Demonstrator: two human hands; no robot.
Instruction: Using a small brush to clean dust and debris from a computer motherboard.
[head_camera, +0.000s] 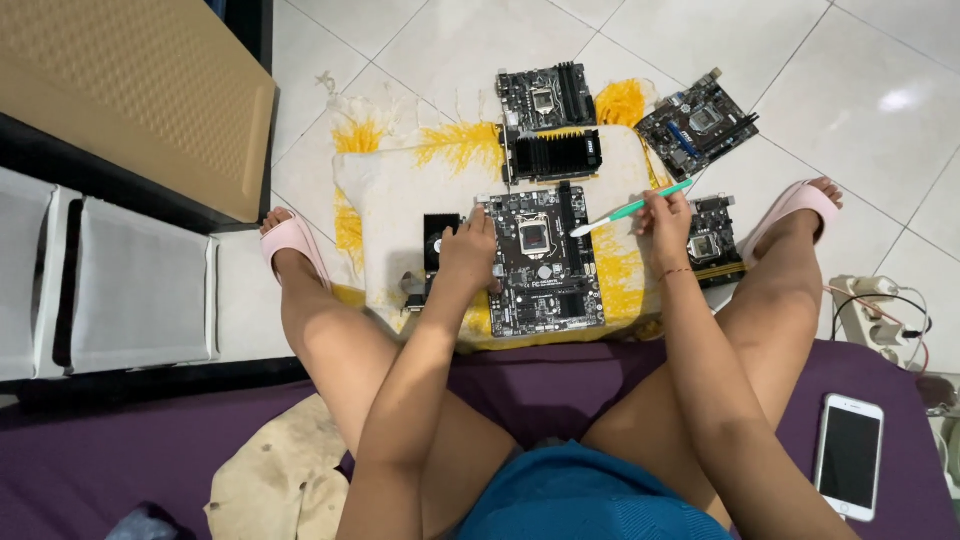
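Seated on a purple bed (120, 440), legs apart, pink slippers (290, 240) planted on the white tiled floor (880, 60). Between the knees, a white and yellow towel (400, 190) spread on the floor, with a dark circuit board (545, 262) lying flat in its middle. Left hand (468, 250) pressed palm down on the board's left edge, fingers curled over it, holding nothing else. Right hand (665, 218) closed around the handle of a green and white toothbrush (630, 210), bristle end resting at the board's upper right edge. Small black fan (440, 240) just left of the left hand. Three more circuit boards around: one at the towel's top (548, 120), one further right on the tiles (697, 122), one under the right wrist (708, 240). White phone (848, 455) face up on the bed by the right thigh; power strip (870, 310) on the floor beyond it.
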